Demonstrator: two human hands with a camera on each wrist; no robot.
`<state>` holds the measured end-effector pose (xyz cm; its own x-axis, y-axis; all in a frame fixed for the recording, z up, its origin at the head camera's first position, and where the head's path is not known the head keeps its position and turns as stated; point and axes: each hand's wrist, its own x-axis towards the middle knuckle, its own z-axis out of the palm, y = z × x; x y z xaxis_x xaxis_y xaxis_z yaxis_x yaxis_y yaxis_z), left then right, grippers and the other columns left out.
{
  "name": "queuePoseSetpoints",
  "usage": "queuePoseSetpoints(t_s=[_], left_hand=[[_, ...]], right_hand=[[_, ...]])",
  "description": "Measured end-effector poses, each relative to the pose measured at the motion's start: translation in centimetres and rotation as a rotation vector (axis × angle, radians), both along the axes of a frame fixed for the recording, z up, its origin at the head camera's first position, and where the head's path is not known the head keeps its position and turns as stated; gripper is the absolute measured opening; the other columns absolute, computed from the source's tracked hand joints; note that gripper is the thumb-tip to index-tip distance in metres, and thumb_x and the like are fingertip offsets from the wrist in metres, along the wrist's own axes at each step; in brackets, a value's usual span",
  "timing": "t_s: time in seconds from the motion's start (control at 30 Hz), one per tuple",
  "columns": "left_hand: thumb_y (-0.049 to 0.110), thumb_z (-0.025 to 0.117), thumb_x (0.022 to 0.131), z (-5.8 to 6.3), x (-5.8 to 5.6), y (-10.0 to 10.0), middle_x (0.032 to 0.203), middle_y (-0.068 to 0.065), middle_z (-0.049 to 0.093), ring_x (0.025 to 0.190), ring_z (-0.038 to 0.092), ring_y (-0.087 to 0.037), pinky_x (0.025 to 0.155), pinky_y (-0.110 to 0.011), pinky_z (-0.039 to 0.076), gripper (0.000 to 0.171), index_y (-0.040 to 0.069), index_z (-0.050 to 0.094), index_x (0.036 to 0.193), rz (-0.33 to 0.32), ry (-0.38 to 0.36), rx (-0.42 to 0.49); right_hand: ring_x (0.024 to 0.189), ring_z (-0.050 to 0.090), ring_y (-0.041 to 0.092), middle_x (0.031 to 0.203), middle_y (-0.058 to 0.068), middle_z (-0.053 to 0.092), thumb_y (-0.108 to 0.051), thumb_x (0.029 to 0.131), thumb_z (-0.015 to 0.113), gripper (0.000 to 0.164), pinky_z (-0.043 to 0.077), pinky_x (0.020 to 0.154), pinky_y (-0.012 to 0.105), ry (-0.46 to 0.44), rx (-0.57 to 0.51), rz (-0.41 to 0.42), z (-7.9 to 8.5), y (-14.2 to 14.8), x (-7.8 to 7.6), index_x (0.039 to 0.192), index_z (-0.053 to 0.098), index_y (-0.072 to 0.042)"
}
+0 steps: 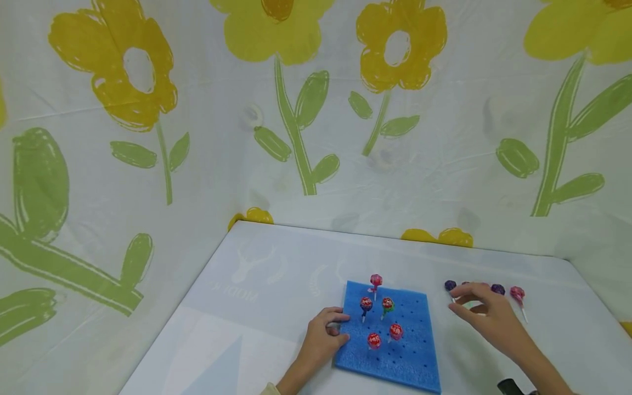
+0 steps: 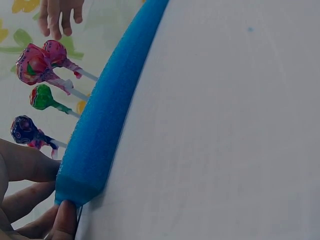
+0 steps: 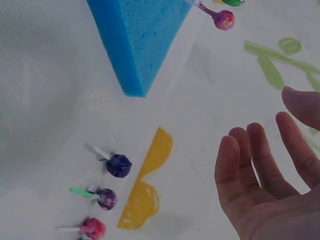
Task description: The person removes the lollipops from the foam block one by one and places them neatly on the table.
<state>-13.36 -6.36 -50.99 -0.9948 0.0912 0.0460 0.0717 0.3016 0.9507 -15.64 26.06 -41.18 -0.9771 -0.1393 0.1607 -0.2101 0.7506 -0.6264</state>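
A blue foam board (image 1: 410, 362) dotted with small holes lies on the table. Several wrapped lollipops stand in it, including a green-wrapped one (image 2: 41, 97), a dark blue one (image 2: 24, 129) and a red one (image 1: 374, 340). My left hand (image 1: 321, 337) grips the board's left edge, thumb and fingertips against the foam. To the board's right, my right hand (image 1: 486, 315) hovers by a row of lying lollipops, its fingers loosely bent and nothing between them. Nearest to it are a dark purple lollipop (image 1: 450, 285) and a second purple one (image 1: 497, 289); the hand partly hides the row.
At the row's right end lies a pink lollipop (image 1: 517, 294), its stick toward me. A dark object (image 1: 509, 386) shows at the bottom edge near my right forearm. Behind the white table (image 1: 276, 247) hangs a flower-printed cloth (image 1: 345, 181).
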Motion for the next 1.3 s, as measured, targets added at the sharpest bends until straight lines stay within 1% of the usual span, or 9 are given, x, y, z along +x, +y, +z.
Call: queuePoseSetpoints(t_s=[0.13,0.27,0.37,0.67,0.8,1.0,1.2,1.3], left_hand=[[-0.001,0.073,0.075,0.1,0.0,0.0,0.124,-0.008,0.056,0.081,0.057,-0.012,0.069,-0.021,0.049,0.031,0.007,0.069,0.105,0.003,-0.003,-0.005],[-0.001,0.074,0.075,0.1,0.0,0.1,0.125,-0.008,0.055,0.081,0.057,-0.012,0.069,-0.02,0.049,0.03,0.007,0.069,0.104,0.004,-0.006,-0.009],[-0.001,0.073,0.075,0.2,0.1,0.1,0.125,-0.008,0.055,0.081,0.057,-0.013,0.069,-0.02,0.049,0.03,0.007,0.069,0.104,0.003,-0.006,-0.007],[-0.002,0.073,0.075,0.1,0.0,0.1,0.125,-0.009,0.055,0.08,0.057,-0.012,0.069,-0.021,0.049,0.031,0.006,0.069,0.104,0.0,0.003,0.003],[-0.002,0.073,0.075,0.0,0.0,0.0,0.125,-0.009,0.055,0.08,0.057,-0.012,0.069,-0.021,0.049,0.031,0.006,0.069,0.104,0.0,0.004,0.002],[-0.001,0.072,0.075,-0.2,-0.1,0.0,0.125,-0.009,0.055,0.079,0.056,-0.012,0.069,-0.021,0.049,0.031,0.005,0.069,0.105,-0.001,0.015,0.019],[-0.003,0.073,0.072,0.0,-0.1,0.0,0.123,-0.011,0.056,0.076,0.057,-0.013,0.067,-0.021,0.048,0.032,0.003,0.069,0.104,-0.009,0.044,0.038],[-0.003,0.073,0.072,0.1,0.0,-0.1,0.123,-0.011,0.056,0.076,0.057,-0.013,0.066,-0.021,0.048,0.033,0.003,0.069,0.104,-0.01,0.045,0.043]], right_hand=[[0.089,0.06,0.018,0.101,0.007,0.064,-0.027,0.085,0.07,0.028,0.049,0.069,0.018,-0.009,-0.005,0.009,-0.2,-0.5,0.0,0.105,0.064,-0.008],[0.088,0.06,0.017,0.098,0.004,0.065,-0.027,0.084,0.071,0.026,0.05,0.069,0.02,0.017,0.0,0.015,-0.3,-1.0,0.0,0.103,0.064,-0.01],[0.086,0.061,0.017,0.096,0.003,0.065,-0.025,0.083,0.073,0.025,0.051,0.069,0.021,0.037,-0.017,0.018,-0.4,-1.5,0.2,0.102,0.064,-0.01],[0.089,0.061,0.017,0.1,0.004,0.065,-0.018,0.083,0.073,0.025,0.051,0.07,0.021,0.008,-0.066,0.056,-0.7,-2.8,0.8,0.104,0.063,-0.009],[0.089,0.061,0.017,0.1,0.004,0.064,-0.02,0.082,0.074,0.026,0.051,0.069,0.02,0.002,-0.088,0.077,-0.9,-3.5,1.0,0.103,0.063,-0.009],[0.09,0.06,0.018,0.098,0.005,0.064,-0.017,0.082,0.073,0.024,0.052,0.069,0.022,-0.036,-0.133,0.128,-1.0,-4.5,1.4,0.102,0.063,-0.008],[0.09,0.061,0.023,0.098,0.007,0.063,-0.014,0.082,0.073,0.023,0.053,0.069,0.024,-0.047,-0.195,0.207,-1.9,-5.3,1.6,0.102,0.062,-0.009],[0.091,0.061,0.025,0.099,0.009,0.063,-0.013,0.082,0.073,0.024,0.053,0.07,0.025,-0.065,-0.211,0.237,-2.3,-5.8,1.6,0.102,0.062,-0.008]])
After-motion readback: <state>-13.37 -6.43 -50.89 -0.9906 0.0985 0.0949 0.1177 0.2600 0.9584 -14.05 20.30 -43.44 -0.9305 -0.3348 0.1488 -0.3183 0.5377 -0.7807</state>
